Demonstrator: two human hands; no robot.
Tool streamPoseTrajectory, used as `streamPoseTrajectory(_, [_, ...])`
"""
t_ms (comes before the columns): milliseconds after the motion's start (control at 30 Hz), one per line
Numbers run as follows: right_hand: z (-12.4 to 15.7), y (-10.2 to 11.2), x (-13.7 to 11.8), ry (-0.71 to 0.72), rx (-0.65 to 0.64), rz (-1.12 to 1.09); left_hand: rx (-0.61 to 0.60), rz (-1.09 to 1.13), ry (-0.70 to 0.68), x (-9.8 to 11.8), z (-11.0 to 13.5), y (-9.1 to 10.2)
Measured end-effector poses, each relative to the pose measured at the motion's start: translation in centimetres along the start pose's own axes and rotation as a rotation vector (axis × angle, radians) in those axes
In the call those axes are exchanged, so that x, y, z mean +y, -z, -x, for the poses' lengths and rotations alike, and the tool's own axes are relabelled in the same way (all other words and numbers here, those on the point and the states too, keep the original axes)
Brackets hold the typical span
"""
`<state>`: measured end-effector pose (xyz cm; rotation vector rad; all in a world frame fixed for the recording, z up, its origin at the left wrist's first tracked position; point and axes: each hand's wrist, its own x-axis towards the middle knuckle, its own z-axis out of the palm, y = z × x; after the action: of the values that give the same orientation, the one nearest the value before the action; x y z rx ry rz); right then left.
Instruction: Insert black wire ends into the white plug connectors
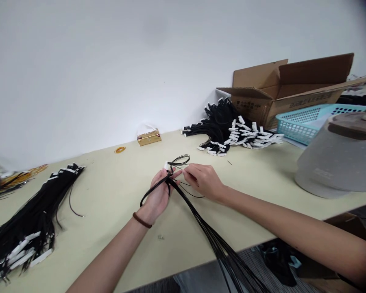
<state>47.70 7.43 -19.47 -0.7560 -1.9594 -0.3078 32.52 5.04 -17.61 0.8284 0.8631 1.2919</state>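
Note:
My left hand (158,194) is closed round a bundle of thin black cables (201,221) near its white-connector end. The bundle runs down and right past the table's front edge. My right hand (203,179) pinches a thin black strand at the bundle's top, where a small loop (179,159) sticks out. Both hands meet at the middle of the cream table (116,191). A brown bead bracelet sits on my left wrist.
A long pile of black cables with white ends (27,228) lies at the left. Another heap (232,132) lies at the back right beside an open cardboard box (289,91), a blue basket (308,120) and a grey dome-shaped container (338,158). A small gold box (149,137) and a rubber band (120,149) sit near the wall.

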Motion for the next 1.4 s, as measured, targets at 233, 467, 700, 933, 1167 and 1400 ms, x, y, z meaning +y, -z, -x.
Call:
streamPoseTrajectory(233, [0.13,-0.06,-0.01,0.037,-0.044,0.063,-0.001,-0.005,-0.012,0.04,0.05,-0.11])
streamPoseTrajectory(467, [0.12,0.03,-0.15,0.050,-0.078,0.062,0.014,-0.035,-0.011,-0.05,0.07,-0.16])
streamPoseTrajectory(700, [0.00,0.19,-0.08,0.066,-0.072,0.068,-0.038,-0.068,-0.054,-0.43,-0.10,0.20])
streamPoseTrajectory(933, [-0.29,0.48,-0.05,0.114,-0.047,0.091,-0.031,-0.094,-0.079,-0.43,-0.09,-0.03])
streamPoseTrajectory(1167, [-0.53,0.69,-0.02,0.170,0.012,0.159,-0.032,-0.122,-0.083,-0.41,0.03,-0.21])
streamPoseTrajectory(1400, [-0.38,0.36,0.21,0.099,-0.038,-0.053,-0.132,-0.184,-0.054,-0.27,0.60,-0.61])
